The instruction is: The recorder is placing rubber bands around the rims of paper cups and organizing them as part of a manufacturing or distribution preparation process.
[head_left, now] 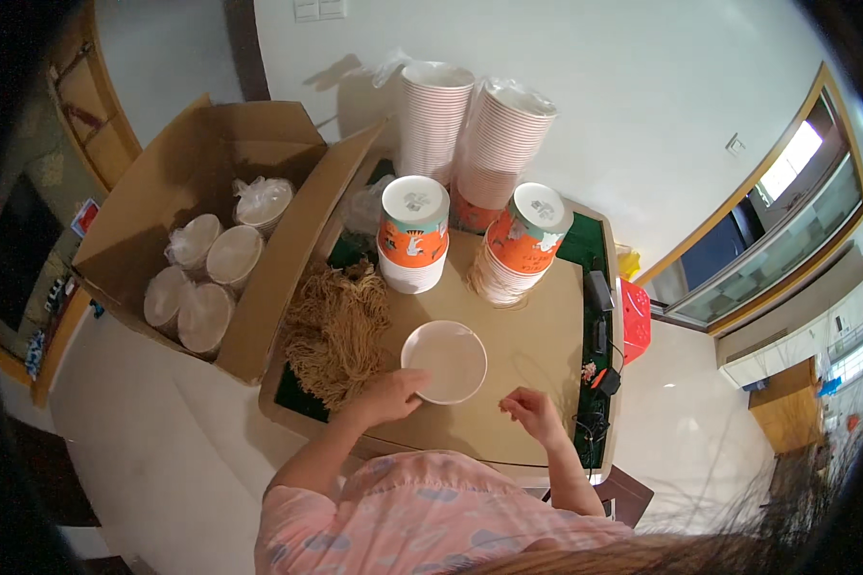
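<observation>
On the tan table top [537, 355], near its front edge: one round, shallow white bowl [444, 361], smooth and matt, standing upright with its mouth facing up; being round, it has no long axis. The left hand [390, 395] grips the bowl's near-left rim, fingers curled against it. The right hand [530, 412] sits just right of the bowl, apart from it, loosely closed with fingertips pinched; whether it holds anything cannot be told.

Left of the bowl: a heap of dry, stringy brown noodles [336, 331], tangled and coarse. Behind the bowl: two short stacks of orange printed paper cups [413, 235], bottoms up, the right stack [520, 246] leaning. Further behind the bowl: two tall stacks of white ribbed cups [470, 125] against a plain white wall [623, 96]. Far left of the bowl: an open cardboard box [192, 192] with bagged stacks of lids [206, 278]. Right of the bowl: a red basket [635, 319] past the table edge, over a pale floor.
</observation>
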`<action>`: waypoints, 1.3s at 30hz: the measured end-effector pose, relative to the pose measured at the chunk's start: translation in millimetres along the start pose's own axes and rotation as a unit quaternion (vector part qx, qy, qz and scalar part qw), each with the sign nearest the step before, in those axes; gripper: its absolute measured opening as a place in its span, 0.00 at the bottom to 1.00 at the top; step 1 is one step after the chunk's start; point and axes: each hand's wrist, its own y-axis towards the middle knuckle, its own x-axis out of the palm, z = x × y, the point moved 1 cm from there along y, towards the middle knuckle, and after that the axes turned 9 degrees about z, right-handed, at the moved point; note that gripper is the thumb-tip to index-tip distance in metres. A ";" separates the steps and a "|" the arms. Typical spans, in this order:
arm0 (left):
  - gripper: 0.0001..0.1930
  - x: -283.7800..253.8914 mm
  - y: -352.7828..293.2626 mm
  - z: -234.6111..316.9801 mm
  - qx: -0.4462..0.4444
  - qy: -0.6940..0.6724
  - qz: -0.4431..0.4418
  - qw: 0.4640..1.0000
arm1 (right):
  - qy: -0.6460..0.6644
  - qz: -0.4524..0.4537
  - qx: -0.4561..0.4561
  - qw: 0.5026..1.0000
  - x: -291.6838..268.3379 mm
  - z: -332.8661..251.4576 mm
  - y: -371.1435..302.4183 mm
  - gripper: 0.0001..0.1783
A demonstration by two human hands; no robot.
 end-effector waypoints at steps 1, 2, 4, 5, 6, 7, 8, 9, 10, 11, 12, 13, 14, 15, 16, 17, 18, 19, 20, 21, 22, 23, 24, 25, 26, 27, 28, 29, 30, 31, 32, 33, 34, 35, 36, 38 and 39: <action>0.15 3.8 -6.5 -3.7 0.079 0.065 -0.003 0.995 | 0.000 -0.002 -0.001 1.000 -3.5 -6.7 -3.9 0.08; 0.12 8.0 -12.2 -9.2 0.154 0.131 -0.007 0.979 | -0.080 -0.037 0.022 0.996 -5.2 -15.2 -8.6 0.07; 0.10 18.6 -15.6 -25.8 0.169 0.179 -0.003 0.969 | -0.159 -0.070 0.044 0.984 -7.3 -31.4 -19.8 0.06; 0.07 19.0 -15.3 -27.5 0.184 0.227 0.000 0.956 | -0.179 -0.072 0.047 0.980 -8.1 -37.4 -25.0 0.06; 0.07 18.6 -15.8 -28.8 0.183 0.229 -0.001 0.956 | -0.198 -0.075 0.050 0.976 -8.8 -42.0 -28.8 0.05; 0.06 16.2 -11.2 -23.4 0.167 0.225 0.005 0.960 | -0.197 -0.073 0.051 0.976 -12.0 -45.1 -32.0 0.05; 0.04 13.9 -6.3 -17.6 0.151 0.222 0.011 0.963 | -0.157 -0.063 -0.051 0.984 -15.1 -49.5 -34.5 0.05; 0.04 13.3 -0.3 -9.8 0.153 0.221 0.008 0.963 | -0.116 -0.053 -0.152 0.980 -17.9 -54.7 -37.9 0.04; 0.05 10.5 7.3 4.7 0.131 0.177 0.046 0.974 | -0.065 -0.053 -0.156 0.984 -21.0 -64.0 -40.9 0.04; 0.06 10.0 12.7 14.3 0.107 0.134 0.085 0.982 | -0.014 -0.054 -0.161 0.985 -22.3 -72.4 -43.0 0.04; 0.06 13.1 16.4 18.7 0.106 0.135 0.083 0.982 | 0.133 -0.019 -0.136 0.982 -15.5 -73.5 -46.0 0.06; 0.06 15.6 22.5 21.4 0.043 0.085 0.110 0.989 | 0.134 -0.016 -0.136 0.981 -15.4 -68.7 -46.9 0.06; 0.06 18.5 27.0 23.5 -0.021 0.034 0.136 0.990 | 0.216 -0.053 -0.162 0.961 -14.4 -60.5 -46.5 0.05; 0.06 27.3 30.8 20.5 -0.019 0.035 0.134 0.990 | 0.296 -0.091 -0.187 0.932 -13.6 -53.4 -46.7 0.04; 0.07 35.1 34.4 16.2 -0.051 -0.037 0.170 0.983 | 0.343 -0.108 -0.178 0.916 -5.5 -48.6 -47.5 0.07; 0.07 40.3 35.3 11.2 -0.083 -0.108 0.206 0.969 | 0.372 -0.101 -0.147 0.911 2.6 -48.9 -47.7 0.07; 0.07 44.0 34.4 5.6 -0.084 -0.106 0.204 0.970 | 0.399 -0.094 -0.115 0.905 9.9 -49.7 -47.8 0.06; 0.08 42.7 36.5 6.9 -0.107 -0.120 0.195 0.968 | 0.307 -0.053 -0.098 0.945 13.5 -50.5 -45.6 0.05; 0.09 42.4 37.9 7.0 -0.130 -0.134 0.186 0.965 | 0.308 -0.053 -0.096 0.945 16.4 -46.7 -41.5 0.05; 0.09 44.2 38.7 3.4 -0.132 -0.134 0.186 0.964 | 0.296 -0.037 -0.037 0.954 19.5 -36.5 -33.5 0.04; 0.09 47.3 38.2 -2.4 -0.136 -0.170 0.166 0.962 | 0.283 -0.022 0.023 0.959 24.1 -25.3 -24.9 0.04; 0.09 48.2 37.6 -2.2 -0.140 -0.207 0.146 0.957 | 0.272 -0.020 -0.009 0.962 29.5 -16.5 -14.8 0.04; 0.09 47.7 36.5 -1.5 -0.141 -0.208 0.146 0.957 | 0.271 -0.021 -0.007 0.962 36.3 -7.3 -3.8 0.04; 0.10 43.6 37.7 2.1 -0.142 -0.235 0.105 0.956 | 0.276 0.010 -0.015 0.961 43.7 2.1 9.3 0.05; 0.10 42.6 38.0 5.5 -0.141 -0.263 0.064 0.952 | 0.279 0.041 -0.022 0.959 49.4 10.4 17.9 0.06; 0.10 44.7 38.4 5.5 -0.141 -0.265 0.067 0.952 | 0.277 0.039 -0.023 0.960 55.5 16.6 23.7 0.06; 0.10 47.8 37.4 2.6 -0.144 -0.260 0.066 0.952 | 0.281 0.054 -0.017 0.958 62.8 23.3 29.8 0.09; 0.09 49.2 35.8 1.1 -0.149 -0.257 0.065 0.953 | 0.283 0.070 -0.010 0.956 67.6 31.3 35.6 0.12; 0.09 48.7 34.4 -0.9 -0.151 -0.260 0.070 0.951 | 0.267 0.071 -0.001 0.961 70.7 43.5 40.8 0.15; 0.07 47.8 34.0 -1.0 -0.161 -0.223 0.055 0.960 | 0.264 0.067 0.000 0.962 72.9 44.7 42.2 0.15; 0.06 46.4 33.9 -1.1 -0.172 -0.185 0.040 0.967 | 0.273 0.081 0.015 0.958 75.7 46.1 43.9 0.14; 0.06 43.0 32.8 -1.2 -0.173 -0.187 0.043 0.966 | 0.282 0.096 0.029 0.954 76.6 47.1 45.8 0.12; 0.07 38.4 29.4 0.3 -0.141 -0.141 0.039 0.979 | 0.280 0.093 0.031 0.955 75.9 47.4 46.2 0.12; 0.07 35.6 26.8 0.8 -0.108 -0.095 0.035 0.989 | 0.271 0.097 0.036 0.957 74.8 47.1 47.3 0.09; 0.07 35.0 25.0 -0.3 -0.111 -0.097 0.036 0.988 | 0.263 0.101 0.041 0.959 73.8 47.2 48.0 0.07; 0.08 34.7 21.9 -3.5 -0.181 -0.143 0.062 0.971 | 0.243 0.110 0.033 0.963 74.9 50.1 47.4 0.05; 0.08 35.7 21.7 -3.1 -0.182 -0.144 0.060 0.971 | 0.225 0.121 0.023 0.967 75.6 50.9 46.7 0.04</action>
